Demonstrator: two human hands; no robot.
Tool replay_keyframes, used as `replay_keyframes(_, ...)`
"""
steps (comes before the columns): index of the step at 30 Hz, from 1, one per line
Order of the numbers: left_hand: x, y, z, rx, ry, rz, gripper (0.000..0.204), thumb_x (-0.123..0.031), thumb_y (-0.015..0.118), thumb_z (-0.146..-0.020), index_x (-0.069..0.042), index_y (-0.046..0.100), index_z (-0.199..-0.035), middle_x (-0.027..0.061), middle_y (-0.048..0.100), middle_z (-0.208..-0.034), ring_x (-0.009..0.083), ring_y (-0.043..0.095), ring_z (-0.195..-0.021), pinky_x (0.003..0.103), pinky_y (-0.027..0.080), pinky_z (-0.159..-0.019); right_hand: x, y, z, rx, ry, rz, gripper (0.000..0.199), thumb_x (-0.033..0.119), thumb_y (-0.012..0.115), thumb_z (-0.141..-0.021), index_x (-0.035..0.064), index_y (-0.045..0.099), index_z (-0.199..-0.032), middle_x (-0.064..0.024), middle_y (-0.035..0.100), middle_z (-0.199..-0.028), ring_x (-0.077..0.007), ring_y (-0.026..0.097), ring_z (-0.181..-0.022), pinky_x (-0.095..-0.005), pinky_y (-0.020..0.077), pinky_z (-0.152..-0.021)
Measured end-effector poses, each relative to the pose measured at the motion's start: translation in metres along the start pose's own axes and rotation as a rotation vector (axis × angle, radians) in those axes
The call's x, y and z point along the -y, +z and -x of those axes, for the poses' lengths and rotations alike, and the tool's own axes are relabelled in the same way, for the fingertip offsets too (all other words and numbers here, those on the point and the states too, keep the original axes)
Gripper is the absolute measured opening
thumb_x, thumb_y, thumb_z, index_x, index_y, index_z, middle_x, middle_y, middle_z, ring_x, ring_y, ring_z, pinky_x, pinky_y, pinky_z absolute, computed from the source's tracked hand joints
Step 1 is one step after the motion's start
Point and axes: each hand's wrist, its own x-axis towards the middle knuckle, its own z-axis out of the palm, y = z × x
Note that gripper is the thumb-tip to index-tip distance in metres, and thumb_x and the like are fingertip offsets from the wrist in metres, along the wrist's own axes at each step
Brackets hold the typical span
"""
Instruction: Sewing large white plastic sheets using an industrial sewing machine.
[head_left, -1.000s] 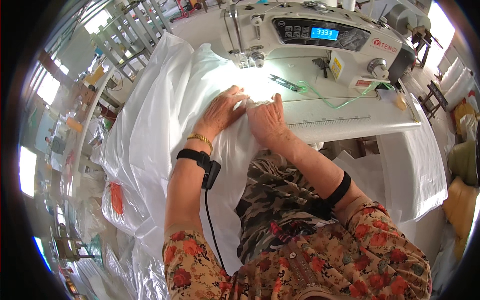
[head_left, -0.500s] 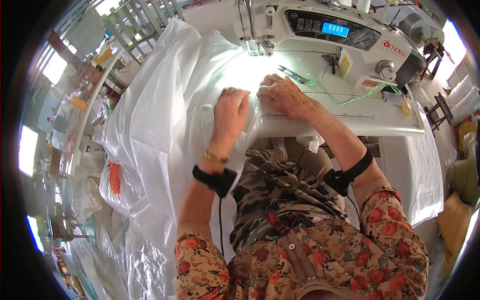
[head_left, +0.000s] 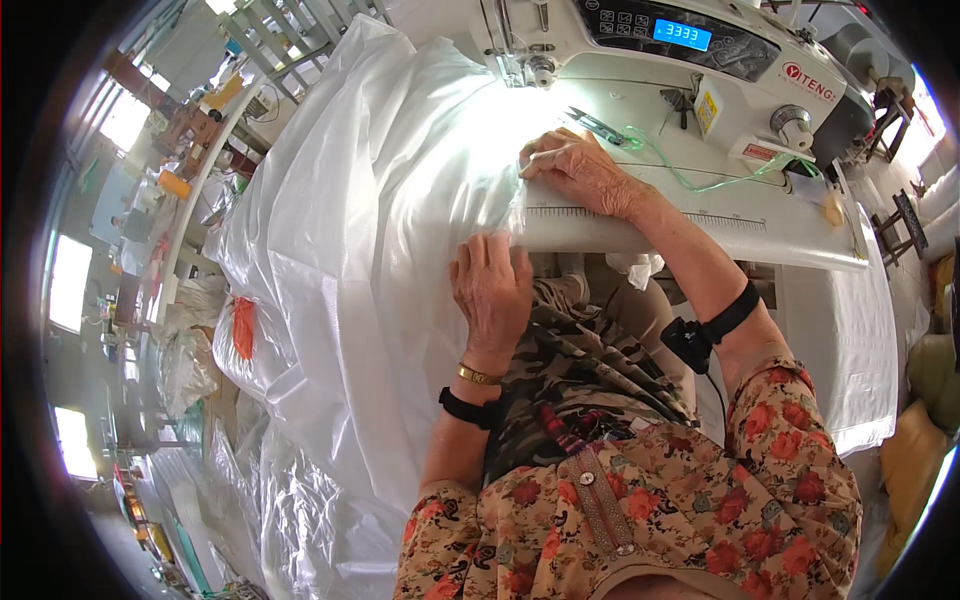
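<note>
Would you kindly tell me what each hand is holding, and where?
Both press the white woven fabric: right hand on its edge, left hand on its fold.

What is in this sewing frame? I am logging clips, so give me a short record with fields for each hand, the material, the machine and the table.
left hand: flat on the white woven plastic sheet at the table's near edge
right hand: pressing the sheet's edge on the sewing table, right of the needle area
material: sheet draped off the table to the left
machine: white industrial sewing machine, blue display lit
on table: thread snips, green cord
</note>
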Motion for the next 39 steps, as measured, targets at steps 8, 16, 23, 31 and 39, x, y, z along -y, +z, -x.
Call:
replay_keyframes(8,-0.005,0.010,-0.045,0.111,0.059,0.013,0.018,-0.013,0.055,-0.090,-0.002,0.062,-0.102,0.0137,0.057,-0.095,0.0307,0.058,-0.089,0.042,0.047,-0.073,-0.003,0.001,-0.001,-0.010,0.001,-0.093,0.014,0.021,0.058,-0.089,0.0183,0.070,-0.096,0.0038,0.061,-0.117,-0.0193,0.049,-0.121,-0.0584,0.0285,-0.106)
replay_keyframes(16,0.006,0.012,-0.058,0.193,0.106,0.057,0.013,-0.005,0.058,-0.085,0.002,0.065,-0.095,0.0158,0.055,-0.088,0.0330,0.060,-0.080,0.042,0.048,-0.072,0.007,-0.005,0.000,0.058,0.042,0.067,0.022,0.012,0.050,-0.091,0.0166,0.066,-0.106,-0.0008,0.060,-0.122,-0.0200,0.050,-0.120,-0.0498,0.0355,-0.102)
replay_keyframes(23,0.015,0.024,-0.081,0.229,0.167,0.132,0.010,-0.001,0.058,-0.082,0.004,0.062,-0.089,0.0181,0.054,-0.087,0.0357,0.060,-0.081,0.044,0.049,-0.074,0.010,-0.003,-0.002,0.055,0.111,0.291,0.031,0.016,0.046,-0.093,0.0120,0.060,-0.121,-0.0055,0.059,-0.122,-0.0225,0.050,-0.120,-0.0563,0.0370,-0.099)
replay_keyframes(31,0.027,0.047,-0.110,0.225,0.180,0.070,0.010,-0.003,0.057,-0.082,0.004,0.064,-0.086,0.0233,0.060,-0.093,0.0380,0.061,-0.083,0.045,0.050,-0.076,-0.001,-0.005,-0.016,0.060,0.123,0.249,0.034,0.026,0.042,-0.097,0.0109,0.060,-0.122,-0.0100,0.058,-0.125,-0.0287,0.051,-0.118,-0.0585,0.0333,-0.101)
replay_keyframes(39,0.029,0.054,-0.124,0.276,0.079,0.113,0.015,-0.007,0.056,-0.084,0.004,0.066,-0.086,0.0261,0.062,-0.096,0.0385,0.062,-0.090,0.047,0.048,-0.083,-0.008,0.004,-0.020,-0.025,0.129,0.274,0.031,0.025,0.045,-0.095,0.0095,0.064,-0.113,-0.0092,0.061,-0.122,-0.0316,0.052,-0.116,-0.0591,0.0336,-0.101)
